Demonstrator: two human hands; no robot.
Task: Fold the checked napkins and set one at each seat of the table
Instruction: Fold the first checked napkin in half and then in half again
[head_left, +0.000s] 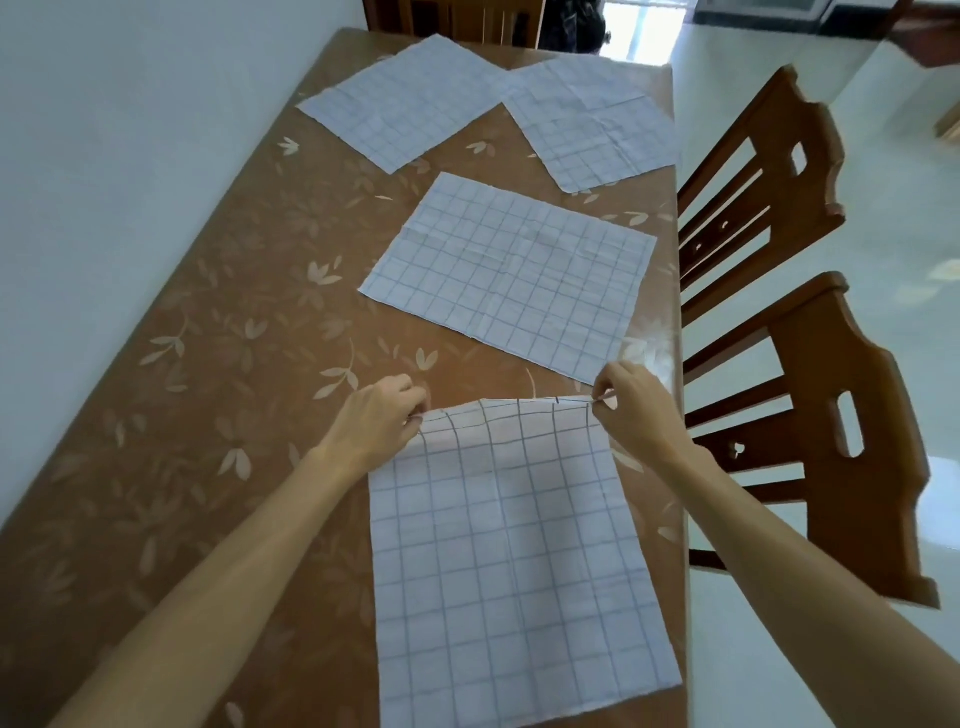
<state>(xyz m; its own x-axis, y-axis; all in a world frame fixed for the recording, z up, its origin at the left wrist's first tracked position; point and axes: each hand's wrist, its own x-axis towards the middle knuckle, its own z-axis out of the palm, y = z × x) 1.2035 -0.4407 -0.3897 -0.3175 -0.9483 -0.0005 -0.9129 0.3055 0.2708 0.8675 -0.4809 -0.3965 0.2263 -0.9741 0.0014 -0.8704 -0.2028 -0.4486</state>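
Observation:
A white napkin with a dark grid (514, 571) lies unfolded at the near edge of the brown table (223, 332). My left hand (379, 421) pinches its far left corner and my right hand (631, 402) pinches its far right corner, lifting that far edge slightly off the table. Another checked napkin (514, 270) lies flat just beyond it. Two more lie flat at the far end, one on the left (405, 101) and one on the right (592, 122), their corners touching.
The table has a leaf-patterned brown cover and stands against a white wall (104, 130) on the left. Two wooden chairs (810, 415) (758, 176) stand along the right side, and another chair back (452, 18) shows at the far end. Pale floor lies to the right.

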